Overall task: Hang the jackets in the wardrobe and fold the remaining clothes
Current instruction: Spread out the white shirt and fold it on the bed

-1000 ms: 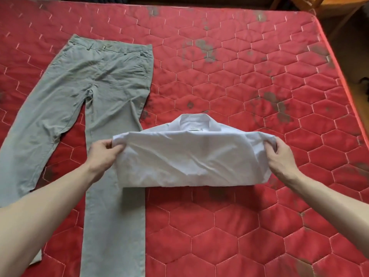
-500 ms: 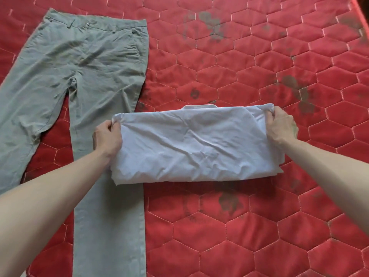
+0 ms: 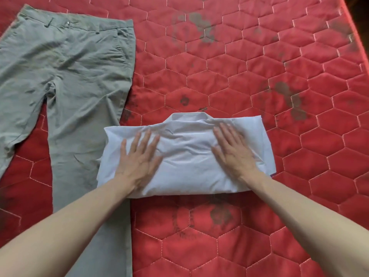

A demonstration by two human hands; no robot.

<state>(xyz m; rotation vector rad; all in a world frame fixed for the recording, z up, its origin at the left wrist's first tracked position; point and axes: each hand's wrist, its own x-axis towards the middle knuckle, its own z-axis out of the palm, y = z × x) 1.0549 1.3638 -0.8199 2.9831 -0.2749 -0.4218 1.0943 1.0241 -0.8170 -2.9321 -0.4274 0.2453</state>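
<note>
A white collared shirt lies folded into a wide rectangle on the red quilted mattress, its collar peeking out at the far edge. My left hand presses flat on the shirt's left half with fingers straight and spread. My right hand presses flat on its right half the same way. Grey-green trousers lie spread out to the left, waistband at the far end; the shirt's left edge overlaps one trouser leg.
The mattress carries dark stains in several spots. Its right edge runs along the upper right corner, with dark floor beyond. Bare mattress shows to the right of the shirt and in front of it.
Both hands let go of the shirt's folded-over corners, laid the fold down, and now lie flat on top of it. The view has shifted closer and downward.
</note>
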